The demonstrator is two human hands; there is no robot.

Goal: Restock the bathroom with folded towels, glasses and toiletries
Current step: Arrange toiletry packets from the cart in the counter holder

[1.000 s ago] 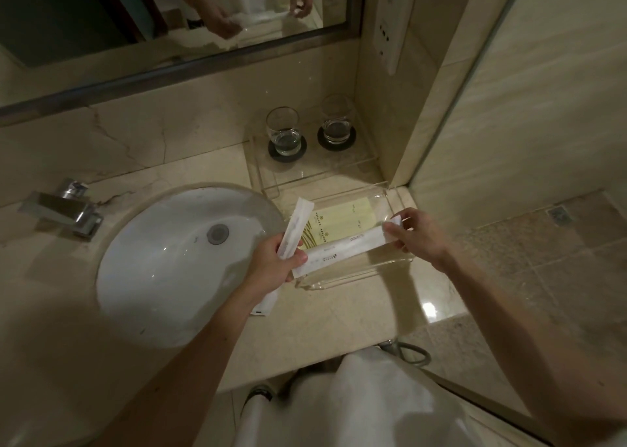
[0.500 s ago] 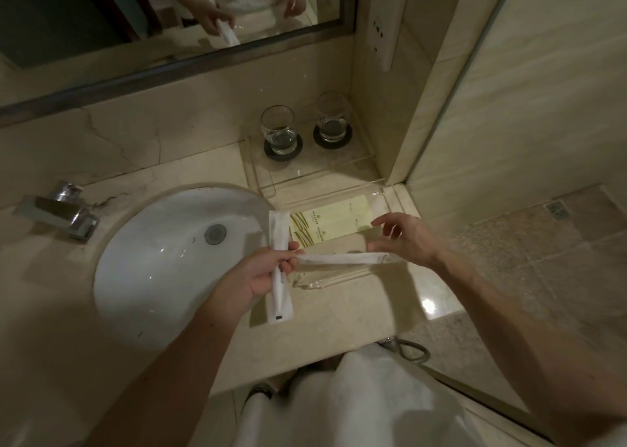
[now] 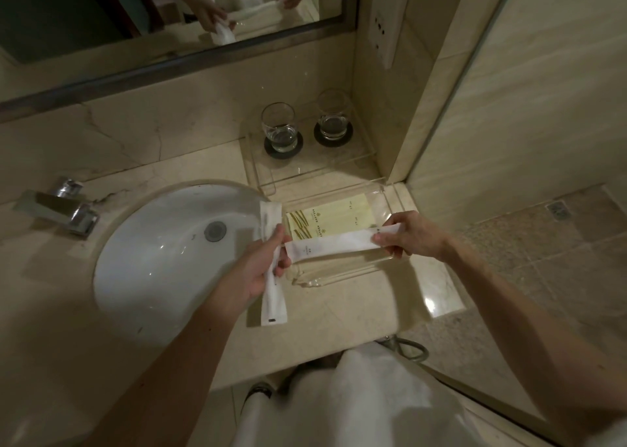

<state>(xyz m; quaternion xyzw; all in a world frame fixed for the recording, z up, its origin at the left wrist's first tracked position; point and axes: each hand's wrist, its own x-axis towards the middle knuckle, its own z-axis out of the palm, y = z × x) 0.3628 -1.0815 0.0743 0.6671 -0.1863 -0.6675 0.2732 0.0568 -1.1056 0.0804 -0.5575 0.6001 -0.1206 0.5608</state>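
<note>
Left hand (image 3: 252,273) curled round upright white packet (image 3: 274,305), gripped mid-length. Right hand (image 3: 415,236) pinches right end of level white packet (image 3: 334,244), held across clear tray (image 3: 339,276); its left end reaches left fingers. Yellow sachets (image 3: 336,213) lie in tray, 12 o'clock of level packet. Farther toward 12 o'clock, near glass (image 3: 280,127) and far glass (image 3: 334,117) stand on dark coasters. Basin (image 3: 159,263) at 9 o'clock, tap (image 3: 64,209) beyond.

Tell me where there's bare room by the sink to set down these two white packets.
The front half of the near clear tray, between the yellow packets and its front rim, is bare. So is the counter strip between that tray and the counter edge. The rear tray is crowded at the back by two glasses, bare along its front.
</note>
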